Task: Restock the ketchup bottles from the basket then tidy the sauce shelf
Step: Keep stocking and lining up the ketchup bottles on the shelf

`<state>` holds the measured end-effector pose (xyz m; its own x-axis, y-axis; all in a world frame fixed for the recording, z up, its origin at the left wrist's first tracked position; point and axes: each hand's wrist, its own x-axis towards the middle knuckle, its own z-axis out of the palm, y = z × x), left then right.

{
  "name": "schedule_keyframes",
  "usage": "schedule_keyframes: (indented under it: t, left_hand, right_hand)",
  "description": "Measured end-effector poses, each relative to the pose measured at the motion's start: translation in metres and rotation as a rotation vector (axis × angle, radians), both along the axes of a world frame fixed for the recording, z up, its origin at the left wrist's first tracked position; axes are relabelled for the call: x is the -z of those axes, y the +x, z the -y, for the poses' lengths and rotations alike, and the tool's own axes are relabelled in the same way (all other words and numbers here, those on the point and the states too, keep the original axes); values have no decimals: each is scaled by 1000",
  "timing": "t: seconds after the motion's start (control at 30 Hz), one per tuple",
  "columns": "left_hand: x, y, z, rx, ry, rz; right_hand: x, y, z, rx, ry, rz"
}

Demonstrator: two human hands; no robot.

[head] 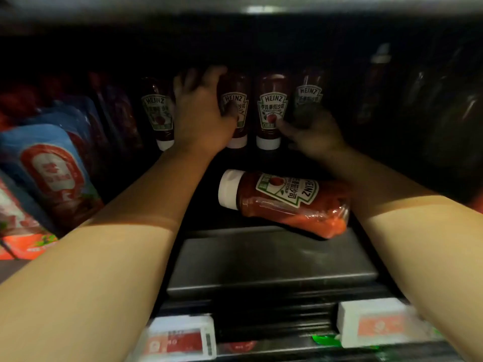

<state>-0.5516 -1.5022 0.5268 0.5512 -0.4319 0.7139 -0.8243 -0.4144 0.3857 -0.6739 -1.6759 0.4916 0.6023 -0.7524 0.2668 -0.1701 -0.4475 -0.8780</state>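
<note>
At the back of the dim sauce shelf [274,259], four Heinz ketchup bottles stand cap-down in a row, each with a white cap at the bottom and a green-edged white label reading "HEINZ" over Chinese characters and a tomato picture. The left hand [201,118] is wrapped round the second bottle [236,118], thumb across its label and fingers curling over its dark top, so that grip is closed on it. Just left of it stands the first bottle [158,113], partly hidden behind the hand. The third bottle [271,111] stands in plain view, its label the clearest, and the right hand [313,131] reaches to its lower right with a fingertip touching the label edge; that hand lies in deep shadow in front of the fourth bottle [309,92], and whether its grip has hold of anything cannot be told. Nearer the shelf's front, between the two forearms, a fifth Heinz ketchup bottle [287,202] lies on its side, white cap pointing left, label facing up and red sauce bright through the clear plastic. To the left lean blue and red sauce pouches [52,173] with blurred print. Along the shelf's front edge sit white price tags [183,338] with red panels, their writing too blurred to read.
</note>
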Motion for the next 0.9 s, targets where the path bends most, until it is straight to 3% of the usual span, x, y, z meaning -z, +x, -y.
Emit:
schedule_keyframes:
  t: [0.1,0.17,0.33,0.47,0.57,0.77,0.9]
  left_hand:
    - [-7,-25,-17,240,-85,-153]
    - [-5,-46,-28,401,-30,-278]
    - [3,-76,-57,642,163,-498]
    - [2,-88,-81,673,399,-491]
    - [6,-88,-91,628,523,-325]
    - [12,-78,-85,548,784,-199]
    - [21,-74,-76,547,749,-141]
  right_hand:
    - [-18,-20,-17,11,290,87]
    - [-30,-34,-27,-80,389,-1]
    - [-49,-75,-53,-164,280,-231]
    - [-50,-122,-80,-274,147,-305]
    - [-50,-151,-97,-346,28,-376]
    - [-31,-158,-102,-305,-446,-590]
    - [-19,-154,-91,-283,-378,-467]
